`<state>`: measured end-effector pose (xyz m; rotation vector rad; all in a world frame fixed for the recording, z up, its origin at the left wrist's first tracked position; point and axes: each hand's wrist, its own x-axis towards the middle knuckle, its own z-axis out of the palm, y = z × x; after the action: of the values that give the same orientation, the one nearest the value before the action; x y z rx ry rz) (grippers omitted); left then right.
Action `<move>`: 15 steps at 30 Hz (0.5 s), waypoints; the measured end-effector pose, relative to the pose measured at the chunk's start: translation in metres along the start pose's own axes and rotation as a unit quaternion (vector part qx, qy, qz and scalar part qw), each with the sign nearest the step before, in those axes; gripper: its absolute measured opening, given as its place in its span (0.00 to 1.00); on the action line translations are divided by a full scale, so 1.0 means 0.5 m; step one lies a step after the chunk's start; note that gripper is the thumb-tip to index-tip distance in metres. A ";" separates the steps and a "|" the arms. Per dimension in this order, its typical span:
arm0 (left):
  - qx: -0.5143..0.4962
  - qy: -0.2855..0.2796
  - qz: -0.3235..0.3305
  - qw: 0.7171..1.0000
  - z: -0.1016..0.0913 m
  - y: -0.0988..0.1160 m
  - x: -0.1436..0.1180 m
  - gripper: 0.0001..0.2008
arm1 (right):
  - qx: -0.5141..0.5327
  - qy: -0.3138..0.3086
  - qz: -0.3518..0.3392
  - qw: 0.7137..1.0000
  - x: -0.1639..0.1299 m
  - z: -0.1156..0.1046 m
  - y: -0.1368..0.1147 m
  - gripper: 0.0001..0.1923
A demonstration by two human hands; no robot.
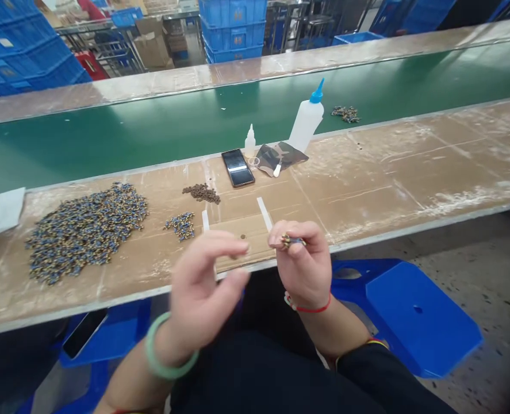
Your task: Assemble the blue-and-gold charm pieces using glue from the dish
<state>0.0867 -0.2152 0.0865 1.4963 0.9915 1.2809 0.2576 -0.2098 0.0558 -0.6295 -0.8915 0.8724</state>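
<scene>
My left hand (205, 284) hangs over the table's front edge, thumb and fingers apart with nothing visible between them; it is slightly blurred. Beside it, my right hand (304, 264) is closed on a few small brass-and-blue metal parts (292, 241), which stick out between thumb and fingers. A cardboard piece (233, 227) lies just beyond both hands, with one small brown disc (243, 236) on it. Left of the cardboard is a little group of brass-and-blue parts (181, 226). Behind that sits a pile of brown discs (202, 193).
A large heap of brass-and-blue parts (88, 227) covers the table's left. Towards the back are a phone (238, 168), a small dropper bottle (250, 141), a foil pouch (287, 155) and a big white bottle (306, 123). A green conveyor belt (160, 129) runs behind; blue stools (422, 316) stand below.
</scene>
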 end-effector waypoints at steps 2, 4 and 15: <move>-0.073 -0.024 -0.003 0.997 0.053 -0.006 0.003 0.18 | -0.075 -0.004 -0.086 0.993 -0.006 0.003 -0.005 0.05; -0.134 -0.018 -0.027 0.991 0.092 -0.003 0.008 0.19 | -0.171 -0.001 -0.171 0.970 -0.011 -0.001 -0.006 0.05; -0.259 -0.027 -0.188 0.947 0.123 0.053 0.002 0.20 | -0.402 0.015 -0.369 0.838 -0.009 -0.023 -0.012 0.06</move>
<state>0.1483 -0.2293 0.1086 0.8825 0.7774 1.1031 0.2683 -0.2183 0.0530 -0.9098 -1.3489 -0.2597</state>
